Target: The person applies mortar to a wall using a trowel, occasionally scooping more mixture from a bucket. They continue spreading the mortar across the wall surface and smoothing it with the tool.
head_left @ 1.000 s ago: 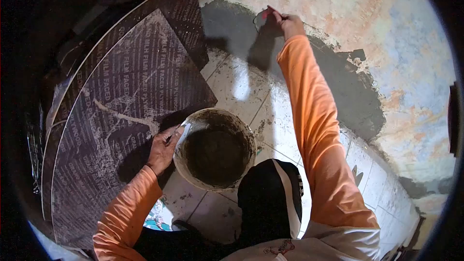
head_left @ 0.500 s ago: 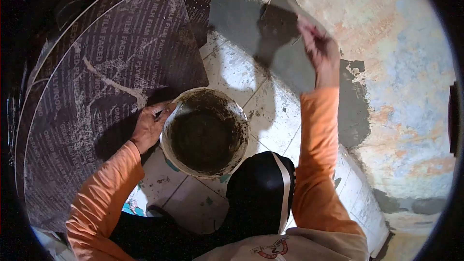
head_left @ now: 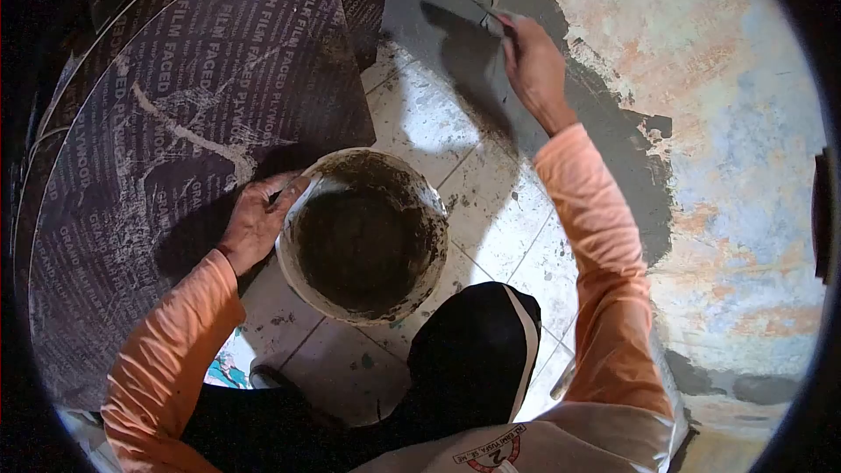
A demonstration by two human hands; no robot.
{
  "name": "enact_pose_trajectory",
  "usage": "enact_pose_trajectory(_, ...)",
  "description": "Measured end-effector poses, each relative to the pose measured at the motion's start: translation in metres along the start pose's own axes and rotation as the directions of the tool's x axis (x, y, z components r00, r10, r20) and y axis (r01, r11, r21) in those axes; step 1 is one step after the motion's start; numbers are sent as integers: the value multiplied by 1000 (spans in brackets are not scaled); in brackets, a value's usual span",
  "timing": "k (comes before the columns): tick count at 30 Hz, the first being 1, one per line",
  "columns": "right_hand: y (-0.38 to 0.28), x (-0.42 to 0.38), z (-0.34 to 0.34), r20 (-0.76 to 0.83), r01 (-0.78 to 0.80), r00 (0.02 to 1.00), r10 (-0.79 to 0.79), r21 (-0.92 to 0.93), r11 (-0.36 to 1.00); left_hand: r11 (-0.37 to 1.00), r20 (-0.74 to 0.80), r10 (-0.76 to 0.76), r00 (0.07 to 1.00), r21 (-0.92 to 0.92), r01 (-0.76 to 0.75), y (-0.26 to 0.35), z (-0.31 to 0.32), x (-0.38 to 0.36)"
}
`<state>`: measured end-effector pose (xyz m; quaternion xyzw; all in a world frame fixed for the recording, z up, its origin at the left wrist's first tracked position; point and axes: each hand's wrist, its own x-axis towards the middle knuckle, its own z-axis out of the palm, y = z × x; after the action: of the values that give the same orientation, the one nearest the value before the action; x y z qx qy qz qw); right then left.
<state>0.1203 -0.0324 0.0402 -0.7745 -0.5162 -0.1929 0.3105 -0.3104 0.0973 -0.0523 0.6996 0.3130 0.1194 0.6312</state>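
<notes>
- Two bare hands are seen at work, with the bucket [head_left: 350,166] placed between them on the tiled floor [head_left: 350,359].
- The bucket's rim is clamped at its left side by the left grip [head_left: 256,223]; its inner wall is crusted with dark residue.
- A thin-bladed tool [head_left: 484,8] is clamped in the right grip [head_left: 536,61], beyond the bucket and to its right, near the wall's grey patch [head_left: 613,131]; whether the patch is touched cannot be told.
- Printed plywood [head_left: 201,105] is set left of the bucket.
- A black-trousered knee [head_left: 473,333] is bent just beside the bucket, nearer the body.
</notes>
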Motion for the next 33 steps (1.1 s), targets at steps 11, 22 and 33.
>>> enact_pose_trajectory(11, 105, 8, 73, 634, 665, 728, -262, -746, 43, 999, -31, -18, 999, 50, 19, 22, 4, -7)
enact_pose_trajectory(22, 200, -158, -19, 726, 764, 623, -291, -644, 27, 998, -21, -18, 1000, 65, 19, 19, 6, -4)
enact_pose_trajectory(33, 33, -42, -33, 576, 704, 679, -456, -687, 179, 997, 12, 53, 999, 54, -54, 4, 0, -1)
